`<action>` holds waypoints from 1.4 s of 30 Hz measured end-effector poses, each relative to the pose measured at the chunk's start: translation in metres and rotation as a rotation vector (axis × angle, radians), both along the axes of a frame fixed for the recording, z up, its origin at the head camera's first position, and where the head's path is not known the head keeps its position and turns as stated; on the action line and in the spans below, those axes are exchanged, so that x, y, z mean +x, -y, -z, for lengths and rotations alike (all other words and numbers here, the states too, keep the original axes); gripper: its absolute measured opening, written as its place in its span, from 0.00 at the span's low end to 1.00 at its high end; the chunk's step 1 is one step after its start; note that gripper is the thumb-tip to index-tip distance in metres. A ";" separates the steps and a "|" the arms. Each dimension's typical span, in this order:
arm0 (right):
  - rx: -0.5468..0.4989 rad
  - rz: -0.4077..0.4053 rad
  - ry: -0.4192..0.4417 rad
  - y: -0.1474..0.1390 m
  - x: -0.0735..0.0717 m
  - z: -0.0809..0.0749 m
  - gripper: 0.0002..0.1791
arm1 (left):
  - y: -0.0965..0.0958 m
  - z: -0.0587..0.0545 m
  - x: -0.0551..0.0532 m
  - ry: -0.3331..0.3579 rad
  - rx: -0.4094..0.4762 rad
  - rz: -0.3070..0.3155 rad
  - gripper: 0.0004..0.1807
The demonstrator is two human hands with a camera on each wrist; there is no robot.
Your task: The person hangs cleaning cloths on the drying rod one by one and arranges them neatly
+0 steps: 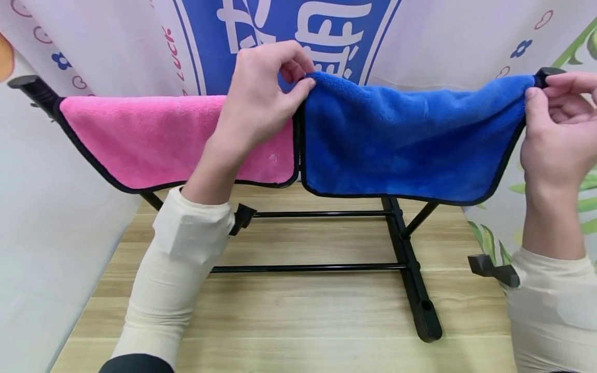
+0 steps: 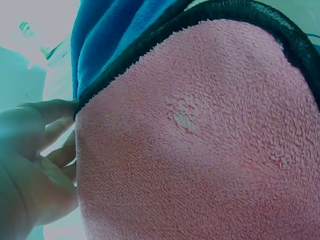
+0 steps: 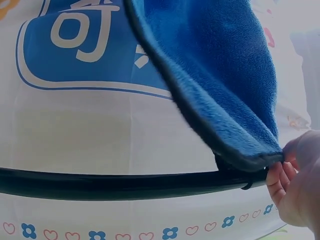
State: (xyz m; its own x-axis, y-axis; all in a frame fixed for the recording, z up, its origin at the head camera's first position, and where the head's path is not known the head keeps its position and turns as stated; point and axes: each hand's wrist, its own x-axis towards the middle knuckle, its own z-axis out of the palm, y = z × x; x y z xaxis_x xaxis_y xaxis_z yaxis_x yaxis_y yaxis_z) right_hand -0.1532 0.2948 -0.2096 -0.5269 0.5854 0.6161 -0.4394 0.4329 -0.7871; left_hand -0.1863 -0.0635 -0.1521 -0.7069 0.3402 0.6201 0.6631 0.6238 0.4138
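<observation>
A blue plush towel (image 1: 410,140) with black edging hangs over the top of a black rack (image 1: 39,94). My left hand (image 1: 261,93) pinches its upper left part between thumb and fingers, beside the seam with the pink towel (image 1: 149,140). At the rack's right end, my right hand (image 1: 562,124) pinches the blue towel's upper right corner. The right wrist view shows that corner of the blue towel (image 3: 225,75) above a black bar (image 3: 125,186). In the left wrist view, the pink towel (image 2: 200,135) fills most of the picture and partly hides the blue one.
Below the towels, the rack's thin crossbars (image 1: 322,214) and right foot (image 1: 415,290) stand on a wood-grain table (image 1: 303,316). A printed curtain (image 1: 420,36) hangs close behind. Black camera mounts (image 1: 494,270) stick out from both wrists.
</observation>
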 end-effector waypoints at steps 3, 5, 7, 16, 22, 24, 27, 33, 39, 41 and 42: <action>-0.002 0.016 -0.002 -0.001 -0.002 -0.002 0.08 | -0.001 0.000 -0.001 -0.030 -0.010 -0.047 0.09; -0.004 0.039 0.020 0.000 -0.002 -0.004 0.08 | -0.002 0.001 -0.002 -0.057 -0.018 -0.074 0.10; 0.026 0.078 0.053 0.001 -0.002 -0.006 0.08 | -0.002 0.002 -0.003 -0.079 -0.027 -0.092 0.10; 0.282 0.241 0.132 0.007 0.002 0.000 0.13 | -0.004 -0.003 -0.002 0.063 -0.159 -0.124 0.13; 0.349 0.253 0.129 0.002 0.001 0.005 0.12 | 0.001 -0.003 0.001 0.092 -0.155 -0.083 0.13; 0.341 0.238 0.126 0.000 0.002 0.007 0.10 | 0.002 -0.002 0.003 0.086 -0.139 -0.071 0.13; 0.282 0.181 0.144 -0.002 0.004 0.009 0.08 | 0.005 -0.002 0.006 0.073 -0.125 -0.056 0.12; 0.163 0.043 0.143 -0.007 0.007 0.011 0.12 | 0.009 -0.003 0.007 0.087 -0.107 -0.005 0.12; -0.007 -0.024 0.068 -0.009 0.004 0.010 0.09 | 0.012 -0.002 0.006 0.126 -0.051 0.047 0.11; -0.058 -0.034 0.049 -0.010 0.003 0.008 0.08 | 0.012 -0.001 0.006 0.131 -0.039 0.063 0.10; -0.063 -0.030 0.050 -0.010 0.003 0.008 0.08 | 0.012 -0.001 0.006 0.133 -0.037 0.071 0.10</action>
